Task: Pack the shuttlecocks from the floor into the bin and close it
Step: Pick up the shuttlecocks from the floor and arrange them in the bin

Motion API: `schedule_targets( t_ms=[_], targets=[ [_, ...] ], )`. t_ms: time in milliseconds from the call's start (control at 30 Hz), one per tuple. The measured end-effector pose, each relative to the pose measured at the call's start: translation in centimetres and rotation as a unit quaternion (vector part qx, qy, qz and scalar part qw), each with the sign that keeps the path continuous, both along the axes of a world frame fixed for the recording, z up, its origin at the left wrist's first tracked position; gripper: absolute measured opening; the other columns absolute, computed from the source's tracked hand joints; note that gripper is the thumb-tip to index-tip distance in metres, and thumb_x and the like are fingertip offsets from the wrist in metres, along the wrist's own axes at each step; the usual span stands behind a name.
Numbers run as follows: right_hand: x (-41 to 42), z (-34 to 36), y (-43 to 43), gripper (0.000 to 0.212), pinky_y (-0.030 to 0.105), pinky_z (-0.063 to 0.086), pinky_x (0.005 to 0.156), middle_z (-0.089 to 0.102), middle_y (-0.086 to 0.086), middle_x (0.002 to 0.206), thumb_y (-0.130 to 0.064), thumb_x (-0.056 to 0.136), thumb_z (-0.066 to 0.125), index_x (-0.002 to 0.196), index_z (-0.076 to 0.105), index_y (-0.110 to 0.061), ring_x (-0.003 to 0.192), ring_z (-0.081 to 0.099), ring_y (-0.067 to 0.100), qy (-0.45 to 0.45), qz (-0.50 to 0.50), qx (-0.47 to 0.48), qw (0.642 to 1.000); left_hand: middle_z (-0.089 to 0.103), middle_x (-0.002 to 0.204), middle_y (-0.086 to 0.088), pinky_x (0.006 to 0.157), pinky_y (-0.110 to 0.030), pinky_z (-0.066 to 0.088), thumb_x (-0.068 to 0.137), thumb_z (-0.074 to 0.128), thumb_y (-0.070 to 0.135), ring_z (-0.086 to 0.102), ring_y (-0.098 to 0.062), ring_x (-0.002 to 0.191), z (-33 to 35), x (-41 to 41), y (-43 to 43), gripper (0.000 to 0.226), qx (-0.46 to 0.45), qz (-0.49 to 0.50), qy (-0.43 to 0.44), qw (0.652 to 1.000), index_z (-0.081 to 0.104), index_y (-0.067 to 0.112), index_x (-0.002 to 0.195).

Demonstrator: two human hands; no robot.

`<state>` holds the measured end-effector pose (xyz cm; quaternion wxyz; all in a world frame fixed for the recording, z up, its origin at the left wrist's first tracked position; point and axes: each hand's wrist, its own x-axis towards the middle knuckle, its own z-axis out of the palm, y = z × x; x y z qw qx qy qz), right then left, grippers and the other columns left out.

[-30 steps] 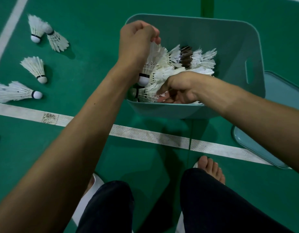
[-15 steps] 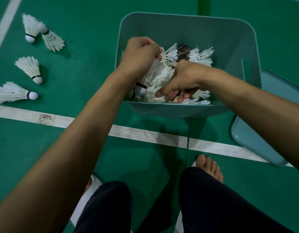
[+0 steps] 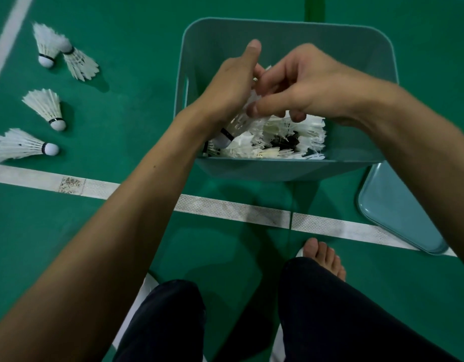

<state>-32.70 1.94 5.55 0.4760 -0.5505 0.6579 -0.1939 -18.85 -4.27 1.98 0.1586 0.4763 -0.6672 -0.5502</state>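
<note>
Shuttlecocks (image 3: 285,138) piling in bin (image 3: 285,30); four loose shuttlecocks (image 3: 49,111) lying on floor (image 3: 147,100), left. Your right hand (image 3: 309,84) is lifting off pile, joining left hand (image 3: 231,87), whose grip is wrapping held shuttlecock (image 3: 229,131) over bin. Right grip curling at its feathers; hold unclear. Packing continuing; lid (image 3: 398,205) waiting beside bin.

head view, steeply downward, close over bin (image 3: 285,28)

A heap of shuttlecocks (image 3: 298,137) is held in the bin (image 3: 291,171). Four loose shuttlecocks (image 3: 46,108) are spread on the floor (image 3: 137,100) to its left. The lid (image 3: 392,212) is laid at its right, and a court line (image 3: 231,209) is drawn before it.
</note>
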Motion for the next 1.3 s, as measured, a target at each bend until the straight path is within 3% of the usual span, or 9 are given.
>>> schedule_targets(
  t_ms=[100, 233, 367, 500, 633, 800, 933, 1100, 1300],
  targets=[
    [0.5, 0.3, 0.4, 0.018, 0.007, 0.04, 0.066, 0.058, -0.018, 0.045, -0.014, 0.083, 0.082, 0.071, 0.073, -0.006, 0.062, 0.056, -0.013, 0.029, 0.017, -0.004, 0.999, 0.066, 0.057, 0.014, 0.067, -0.022, 0.042, 0.112, 0.022, 0.043, 0.059, 0.008, 0.057, 0.2, 0.3, 0.5, 0.067, 0.0, -0.024, 0.006, 1.0, 0.066, 0.02, 0.067],
    [-0.9, 0.7, 1.0, 0.011, 0.017, 0.044, 0.044, 0.073, 0.0, 0.063, -0.016, 0.078, 0.086, 0.081, 0.079, -0.008, 0.051, 0.059, 0.004, 0.119, -0.038, 0.05, 0.991, 0.073, 0.085, -0.004, 0.079, -0.04, 0.054, 0.103, 0.037, 0.056, 0.066, -0.01, 0.076, -0.5, 1.3, 0.5, 0.059, -0.044, -0.029, -0.026, 0.998, 0.071, 0.009, 0.093],
    [-1.5, -0.5, 2.0, 0.016, 0.026, 0.061, 0.049, 0.075, 0.018, 0.067, -0.001, 0.08, 0.083, 0.09, 0.075, 0.008, 0.046, 0.066, 0.017, 0.139, -0.123, 0.166, 0.968, 0.071, 0.088, -0.003, 0.083, -0.045, 0.059, 0.089, 0.069, 0.034, 0.068, -0.025, 0.084, -0.5, 1.7, 0.0, 0.015, -0.153, -0.123, -0.224, 0.955, 0.069, 0.019, 0.089],
    [-0.7, -3.0, 1.8, 0.019, 0.029, 0.062, 0.051, 0.072, 0.018, 0.059, 0.004, 0.083, 0.078, 0.098, 0.07, 0.014, 0.046, 0.068, 0.02, 0.083, -0.182, 0.198, 0.96, 0.069, 0.096, -0.005, 0.086, -0.05, 0.058, 0.075, 0.074, 0.016, 0.067, -0.032, 0.089, 0.0, 1.6, 0.4, 0.019, -0.137, -0.172, -0.351, 0.91, 0.068, 0.02, 0.093],
    [-0.1, -5.3, 1.1, 0.014, 0.041, 0.065, 0.068, 0.074, 0.021, 0.078, 0.0, 0.085, 0.078, 0.093, 0.069, 0.007, 0.071, 0.075, 0.028, -0.021, -0.234, 0.242, 0.941, 0.07, 0.098, -0.007, 0.083, -0.045, 0.058, 0.078, 0.065, 0.005, 0.067, -0.033, 0.089, -0.7, 2.4, 0.6, 0.021, -0.157, -0.184, -0.353, 0.904, 0.072, 0.02, 0.091],
    [-0.1, -7.4, 0.3, 0.017, 0.025, 0.06, 0.061, 0.068, 0.002, 0.055, -0.002, 0.093, 0.068, 0.08, 0.061, -0.01, 0.05, 0.067, 0.011, -0.13, -0.228, 0.328, 0.908, 0.071, 0.107, -0.005, 0.087, -0.046, 0.056, 0.079, 0.063, 0.009, 0.067, -0.032, 0.096, -1.5, 3.1, 1.0, 0.026, -0.186, -0.182, -0.347, 0.901, 0.072, 0.024, 0.098],
    [0.0, -7.8, 0.0, 0.013, 0.024, 0.058, 0.061, 0.068, 0.003, 0.054, -0.005, 0.091, 0.073, 0.082, 0.065, -0.009, 0.044, 0.063, 0.009, -0.071, -0.205, 0.314, 0.924, 0.07, 0.107, -0.006, 0.087, -0.047, 0.057, 0.08, 0.066, 0.01, 0.067, -0.033, 0.095, -1.8, 3.1, 1.0, 0.024, -0.2, -0.182, -0.341, 0.9, 0.071, 0.023, 0.099],
    [0.5, -6.4, 0.2, 0.012, 0.018, 0.049, 0.039, 0.067, 0.014, 0.074, -0.007, 0.089, 0.077, 0.095, 0.075, 0.003, 0.04, 0.051, 0.013, 0.073, -0.126, 0.261, 0.954, 0.068, 0.111, -0.008, 0.087, -0.047, 0.056, 0.084, 0.064, 0.012, 0.066, -0.033, 0.097, -2.2, 3.0, 1.4, 0.024, -0.203, -0.19, -0.34, 0.898, 0.071, 0.021, 0.105],
    [0.1, -2.8, -1.2, 0.044, 0.027, 0.058, 0.062, 0.079, 0.016, 0.084, -0.027, 0.076, 0.089, 0.102, 0.075, 0.006, 0.062, 0.075, 0.021, 0.138, -0.05, 0.285, 0.947, 0.069, 0.104, -0.005, 0.08, -0.039, 0.054, 0.077, 0.067, 0.012, 0.066, -0.03, 0.096, -0.7, 4.0, 1.6, 0.024, -0.221, -0.17, -0.305, 0.911, 0.072, 0.027, 0.095]
  ],
)
